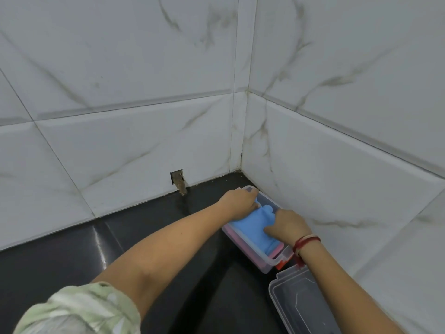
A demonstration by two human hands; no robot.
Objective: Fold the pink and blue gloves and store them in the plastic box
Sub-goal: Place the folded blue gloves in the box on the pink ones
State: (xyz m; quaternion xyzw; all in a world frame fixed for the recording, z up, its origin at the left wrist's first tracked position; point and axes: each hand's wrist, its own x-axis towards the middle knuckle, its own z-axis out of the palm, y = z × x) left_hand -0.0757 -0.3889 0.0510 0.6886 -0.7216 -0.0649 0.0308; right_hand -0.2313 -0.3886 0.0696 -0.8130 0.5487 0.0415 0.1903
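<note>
Two gloves fill the plastic box (266,263): blue glove (250,227) over pink glove (277,251), mostly hidden. My left hand (237,201) pinches blue at 11 o'clock; my right hand (287,225) presses it flat, grip loose. No writing readable. Box hugs the wall (337,177) at 3; lid (301,300) cut off at 5; dark surface (72,261) open toward 9.

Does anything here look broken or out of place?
Yes: a small square hole is cut in the wall tile where it meets the dark counter, with rough brownish material showing inside. The blue glove lies over pink in the plastic box, whose lid sits beside it.
</note>
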